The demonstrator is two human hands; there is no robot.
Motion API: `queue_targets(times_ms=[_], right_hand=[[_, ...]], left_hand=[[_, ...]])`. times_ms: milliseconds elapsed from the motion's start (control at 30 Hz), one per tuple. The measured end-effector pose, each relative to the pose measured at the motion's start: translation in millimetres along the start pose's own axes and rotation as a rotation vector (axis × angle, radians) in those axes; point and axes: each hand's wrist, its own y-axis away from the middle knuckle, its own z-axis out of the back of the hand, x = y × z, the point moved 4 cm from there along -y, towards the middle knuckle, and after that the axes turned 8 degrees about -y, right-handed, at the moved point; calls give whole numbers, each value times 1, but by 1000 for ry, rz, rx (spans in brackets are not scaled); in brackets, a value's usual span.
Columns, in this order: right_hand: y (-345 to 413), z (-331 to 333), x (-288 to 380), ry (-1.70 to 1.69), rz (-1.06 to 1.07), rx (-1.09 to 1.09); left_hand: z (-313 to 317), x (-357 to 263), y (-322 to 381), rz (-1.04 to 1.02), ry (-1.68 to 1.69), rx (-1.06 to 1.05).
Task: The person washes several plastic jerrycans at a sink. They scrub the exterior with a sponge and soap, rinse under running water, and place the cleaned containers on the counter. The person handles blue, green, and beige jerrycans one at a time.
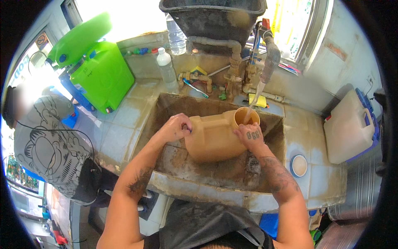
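Observation:
A tan, cloudy plastic water container [214, 137] lies on its side in the tiled sink basin [199, 179]. Its wide round mouth faces right, under a running tap [270, 60], and the stream of water [255, 98] falls into the opening. My right hand [251, 136] grips the near rim of that mouth, with the fingers partly hidden. At the opposite end, my left hand [177, 127] is curled around a small dark part on the container's wall; what this part is cannot be made out. Right of the basin, a round lid [299, 166] with a blue rim rests on the counter.
Green jugs [102, 74] stand on the left counter, beside a person [51, 146]. Behind the basin are pipes [214, 42], water bottles [166, 67], a toothbrush [196, 88] and a yellow sponge [257, 100]. A black tub [214, 25] sits above; a white jug [348, 127] stands right.

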Motion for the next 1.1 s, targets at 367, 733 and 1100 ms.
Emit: queue_targets(times_ms=[367, 733, 1100], right_hand=[[-8, 12, 6, -37, 69, -47], [-15, -69, -48, -245, -189, 645], [-10, -187, -175, -1945, -1191, -292]], left_hand=[[-6, -8, 5, -148, -46, -39], [-28, -5, 37, 492, -5, 19], [-39, -5, 45, 300, -75, -59]])
